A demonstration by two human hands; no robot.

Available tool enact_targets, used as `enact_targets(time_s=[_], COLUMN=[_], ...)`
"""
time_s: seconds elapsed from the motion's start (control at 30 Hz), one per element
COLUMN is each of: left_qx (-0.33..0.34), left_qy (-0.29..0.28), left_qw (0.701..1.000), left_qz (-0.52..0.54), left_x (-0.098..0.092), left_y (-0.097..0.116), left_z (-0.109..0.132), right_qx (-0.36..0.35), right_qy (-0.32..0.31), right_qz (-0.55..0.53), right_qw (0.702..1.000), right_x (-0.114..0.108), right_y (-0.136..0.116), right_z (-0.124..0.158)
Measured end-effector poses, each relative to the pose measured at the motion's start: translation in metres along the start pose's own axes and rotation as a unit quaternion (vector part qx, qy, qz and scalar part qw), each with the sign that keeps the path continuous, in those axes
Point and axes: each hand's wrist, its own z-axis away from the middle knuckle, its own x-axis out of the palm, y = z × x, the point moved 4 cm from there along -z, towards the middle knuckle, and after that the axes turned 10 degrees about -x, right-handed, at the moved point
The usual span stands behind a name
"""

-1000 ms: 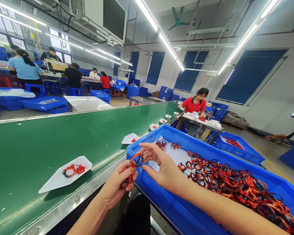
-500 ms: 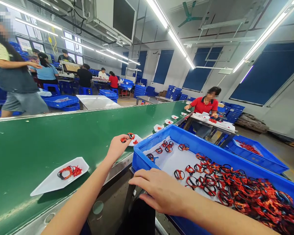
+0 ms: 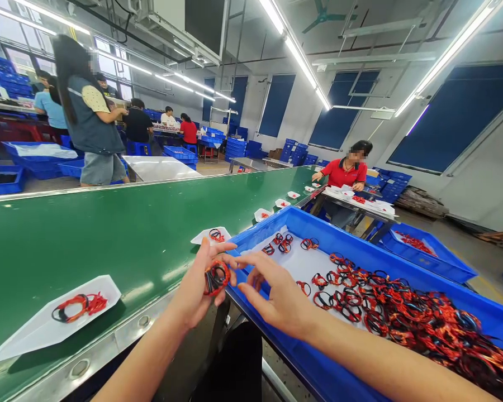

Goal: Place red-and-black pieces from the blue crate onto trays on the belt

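Left grip [image 3: 193,296] half closed on band bundle [image 3: 216,278], held above belt [image 3: 109,234] | right grip [image 3: 280,296] open, empty, just beside | bin [image 3: 360,247] placed alongside belt, within reach

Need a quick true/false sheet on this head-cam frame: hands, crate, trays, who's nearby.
1. The left hand holds a red-and-black loop. True.
2. The right hand holds a loop too. False: it is empty, its fingers spread above the blue plastic crate.
3. A heap of red-and-black loops lies on the crate's white liner. True.
4. The nearest white tray on the green conveyor belt is empty. False: another red-and-black loop lies on it.
5. A co-worker in a red polo shirt sits at a table beyond the crate. True.
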Motion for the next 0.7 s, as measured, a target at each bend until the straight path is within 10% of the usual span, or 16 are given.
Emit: enact_targets(time_s=[0.23, 0.7], left_qx=[0.051, -0.056], left_qy=[0.003, 0.01], left_qw=[0.995, 0.997], left_qz=[-0.083, 0.044], left_x=[0.015, 0.013], left_y=[-0.012, -0.021], left_z=[0.01, 0.009], right_qx=[0.034, 0.247], right_qy=[0.005, 0.08], right_qz=[0.045, -0.225], right_qw=[0.998, 0.939], right_x=[-0.003, -0.009], right_y=[-0.002, 0.032], right_z=[-0.002, -0.002])
